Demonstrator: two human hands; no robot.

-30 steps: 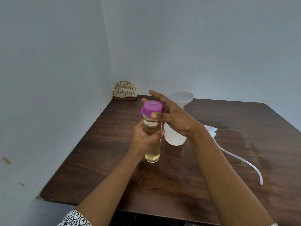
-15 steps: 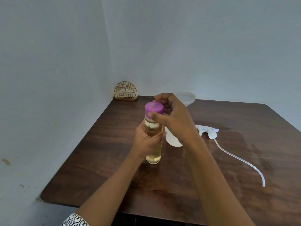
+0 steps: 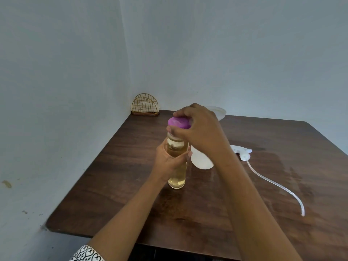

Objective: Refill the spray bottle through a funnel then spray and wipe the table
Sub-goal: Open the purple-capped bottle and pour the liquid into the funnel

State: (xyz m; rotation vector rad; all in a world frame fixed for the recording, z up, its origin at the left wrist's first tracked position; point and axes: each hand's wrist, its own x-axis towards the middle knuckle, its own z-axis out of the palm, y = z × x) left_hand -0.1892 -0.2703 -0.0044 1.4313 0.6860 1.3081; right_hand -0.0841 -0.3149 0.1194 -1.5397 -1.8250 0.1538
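Early stage: left hand (image 3: 169, 161) wrapped round refill bottle (image 3: 177, 178); right hand (image 3: 199, 132) curled over purple cap (image 3: 178, 123), apparently uncapping; pouring, spraying, wiping left.

- You are wearing the single camera on your head; it is looking forward and down over the wooden table (image 3: 273, 194) toward the corner of two walls (image 3: 235, 53).
- It is sitting close: your left hand (image 3: 167, 162), gripping the clear bottle (image 3: 177, 178), and right hand (image 3: 203, 134), gripping its purple cap (image 3: 178, 123), are filling the centre.
- The wide lens is cropping the table's right side.
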